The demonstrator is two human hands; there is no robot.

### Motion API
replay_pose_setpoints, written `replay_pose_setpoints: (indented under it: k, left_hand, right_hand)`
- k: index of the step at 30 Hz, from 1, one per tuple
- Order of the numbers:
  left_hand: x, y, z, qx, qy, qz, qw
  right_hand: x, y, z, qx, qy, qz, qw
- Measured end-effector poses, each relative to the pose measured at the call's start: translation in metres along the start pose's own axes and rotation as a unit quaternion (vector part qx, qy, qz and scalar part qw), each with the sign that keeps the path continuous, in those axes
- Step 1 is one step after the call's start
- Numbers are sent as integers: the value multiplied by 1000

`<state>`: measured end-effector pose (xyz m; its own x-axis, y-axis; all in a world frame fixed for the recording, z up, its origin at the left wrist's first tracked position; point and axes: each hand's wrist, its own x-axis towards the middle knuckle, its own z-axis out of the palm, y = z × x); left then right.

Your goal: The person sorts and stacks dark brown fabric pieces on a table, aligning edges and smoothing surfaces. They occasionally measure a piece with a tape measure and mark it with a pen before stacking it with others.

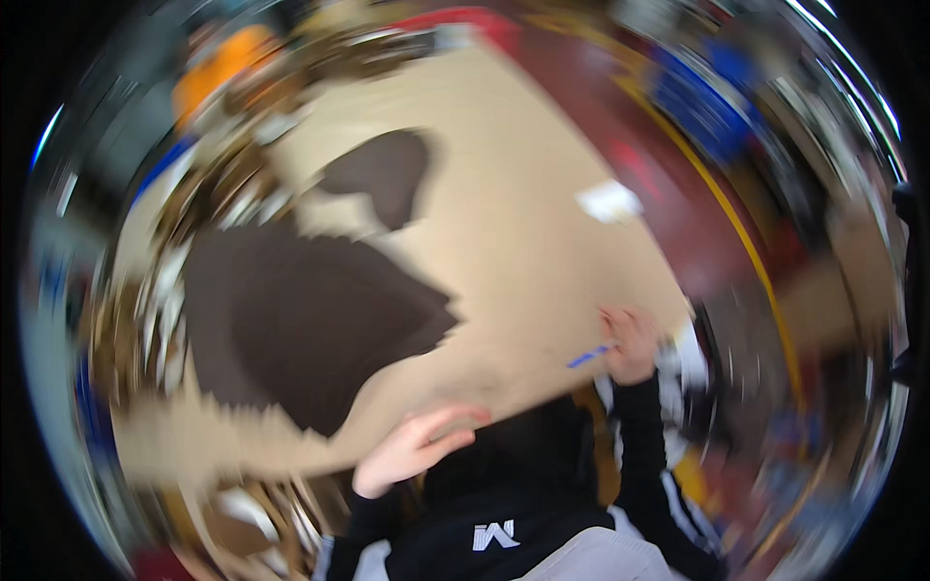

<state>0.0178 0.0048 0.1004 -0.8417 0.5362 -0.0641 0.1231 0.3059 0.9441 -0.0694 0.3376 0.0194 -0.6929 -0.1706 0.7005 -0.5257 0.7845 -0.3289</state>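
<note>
My left hand (417, 447) is at the near edge of a wide beige-topped table (513, 242), thumb and fingers apart, holding nothing. Farther right, my right hand (632, 347) is over the table's near right corner. A thin blue pen-like stick (588, 356) juts leftward from its thumb side; blur hides the exact grip. To the left on the table lies a large dark brown sheet piece (300, 320) with notched edges. Beyond it rests a smaller curved dark brown piece (397, 174). Neither hand touches these pieces.
A white paper-like item (609, 201) lies near the table's right edge. Blurred brown and white stacks (228, 189) line the left side. Beyond the table's right edge are a reddish floor (668, 223) with a yellow line and blue containers (702, 102). Something orange (228, 70) shows at far left.
</note>
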Motion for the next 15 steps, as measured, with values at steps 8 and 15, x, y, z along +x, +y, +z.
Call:
replay_pose_setpoints:
  k: [8, 15]
  left_hand:
    - [99, -46, 78, -64, -296, -3, 953]
    - [89, -110, 69, -578, -271, -8, 770]
  right_hand:
    - [-162, -58, -214, -359, 41, 260, 895]
    - [-322, -232, -305, -489, -45, 571, 658]
